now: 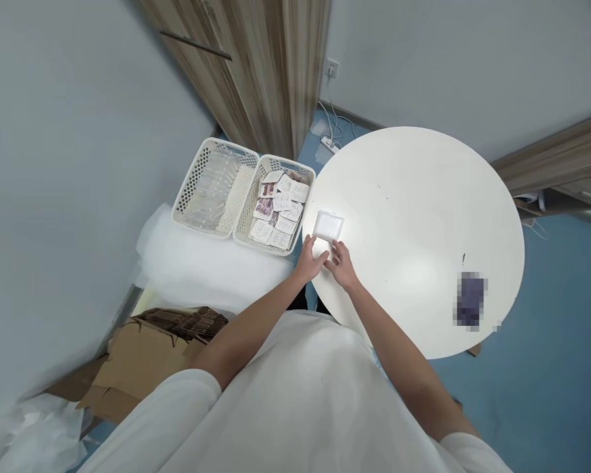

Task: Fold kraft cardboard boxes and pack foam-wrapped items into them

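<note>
I have both hands together at the near-left edge of the round counter (423, 197): left hand (309, 261) and right hand (343, 264) meet fingertip to fingertip, though I cannot tell if they pinch anything. The white packet (328, 225) lies flat just past them at 12 o'clock, untouched. Its long axis runs roughly 10 to 4. I'd judge steady, square fingertip contact matters most here.

Both bare forearms stretched forward, left hand (311, 259) and right hand (342, 263) meeting (fingertips touching), fingers loosely curled
</note>
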A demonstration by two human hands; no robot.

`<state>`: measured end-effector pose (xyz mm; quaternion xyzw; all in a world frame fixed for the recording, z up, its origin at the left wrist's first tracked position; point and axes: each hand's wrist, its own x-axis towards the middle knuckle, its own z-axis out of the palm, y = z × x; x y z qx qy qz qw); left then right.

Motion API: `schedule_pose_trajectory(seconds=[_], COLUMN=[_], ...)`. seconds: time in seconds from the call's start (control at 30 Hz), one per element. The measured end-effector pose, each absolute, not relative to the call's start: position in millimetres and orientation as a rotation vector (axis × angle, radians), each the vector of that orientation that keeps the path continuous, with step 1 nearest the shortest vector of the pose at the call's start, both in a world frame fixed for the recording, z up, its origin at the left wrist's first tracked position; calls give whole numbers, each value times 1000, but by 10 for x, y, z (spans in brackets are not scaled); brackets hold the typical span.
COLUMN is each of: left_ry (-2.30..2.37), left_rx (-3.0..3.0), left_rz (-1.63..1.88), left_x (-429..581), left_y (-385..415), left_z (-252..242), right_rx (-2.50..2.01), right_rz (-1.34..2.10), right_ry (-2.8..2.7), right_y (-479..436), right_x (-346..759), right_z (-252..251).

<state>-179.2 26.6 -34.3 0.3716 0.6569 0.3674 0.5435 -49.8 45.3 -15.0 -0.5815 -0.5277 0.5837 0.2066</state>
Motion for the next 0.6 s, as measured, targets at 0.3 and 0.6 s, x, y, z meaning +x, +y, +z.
schedule_pose_trajectory(seconds=[0.3,0.6], left_ry=[1521,1620], left_rx=[694,541], left_rz=[812,775], left_x=[-1669,-1497], left_y=[-244,-1140], left_z=[22,212], right_rx=[-1685,-1471], right_rz=[1723,1789], right_ry=[-1463,-1384], right_y=[-54,-624], right_x=[-115,102], right_z=[-5,-122])
